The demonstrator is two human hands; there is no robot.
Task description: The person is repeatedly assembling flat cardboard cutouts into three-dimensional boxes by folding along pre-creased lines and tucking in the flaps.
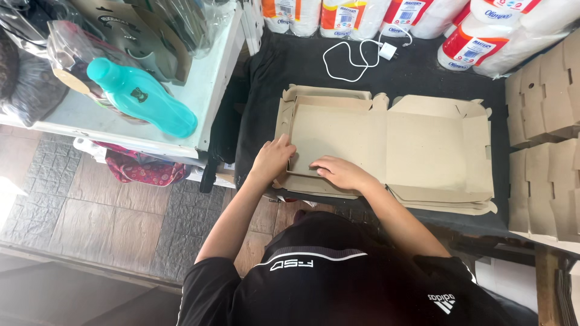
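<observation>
A flat brown cardboard box blank (386,145) lies on the black-covered table (302,66), its long axis running from nine to three o'clock, lid panel out toward three. The left hand (273,158) presses the raised side wall at the nine o'clock end; the right hand (341,172) lies flat, fingers spread, on the tray floor near six. The hands are apart, neither clamped shut. More blanks sit underneath, only their edges showing. Folded boxes (544,139) at three are cut off by the frame
</observation>
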